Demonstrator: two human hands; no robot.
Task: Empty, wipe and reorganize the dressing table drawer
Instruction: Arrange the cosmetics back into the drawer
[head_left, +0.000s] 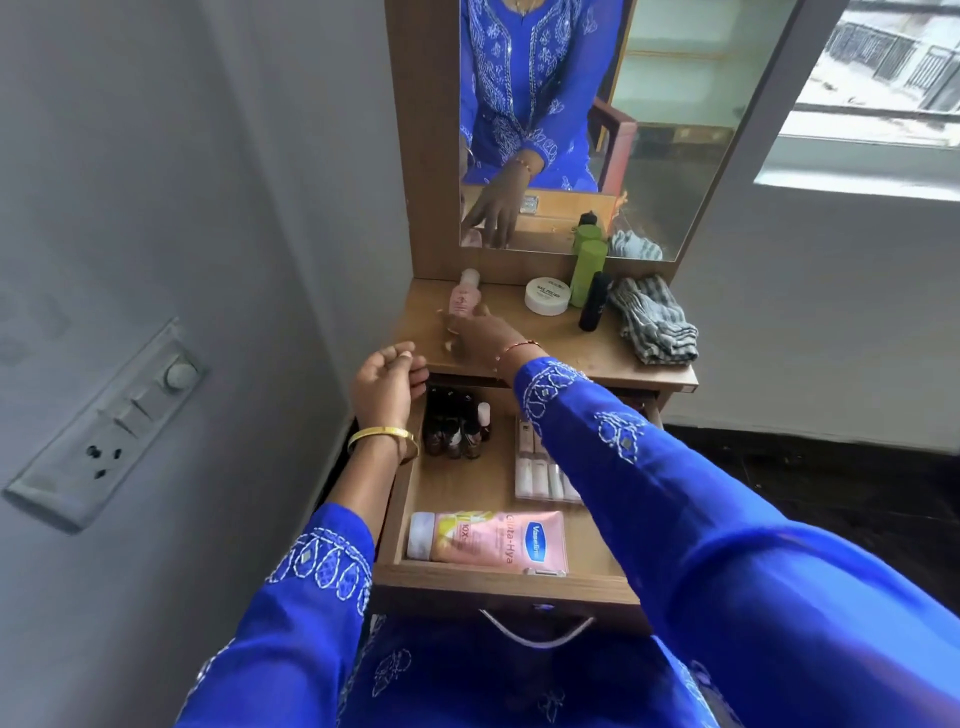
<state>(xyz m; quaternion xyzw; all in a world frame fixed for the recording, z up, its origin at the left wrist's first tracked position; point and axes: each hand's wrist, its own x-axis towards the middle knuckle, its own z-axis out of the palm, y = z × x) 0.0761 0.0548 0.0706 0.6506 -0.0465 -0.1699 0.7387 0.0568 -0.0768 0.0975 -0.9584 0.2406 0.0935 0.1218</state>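
The drawer (498, 574) of the dressing table (597, 358) is pulled out toward the person, below the table top. Inside it, a pink lotion tube (493, 540) is laid on its side along the near wall, a group of small dark bottles (454, 431) is stood at the far left, and a flat pack of pale tubes (540, 470) is seen at the far right, partly hidden by the sleeve. On the table top, at its far left, a small pink bottle (466, 296) is stood upright, and the right hand (480, 338) is stretched to it with the fingers around its lower part; how firmly it is grasped cannot be told, because of blur. The left hand (387, 382) is held over the far left corner of the drawer, loosely curled, with nothing in it. Further right on the top, a white jar (546, 295), a green bottle (587, 273), a black bottle (595, 301) and a folded grey cloth (654, 319) are placed. Behind them a mirror (675, 130) is fixed.
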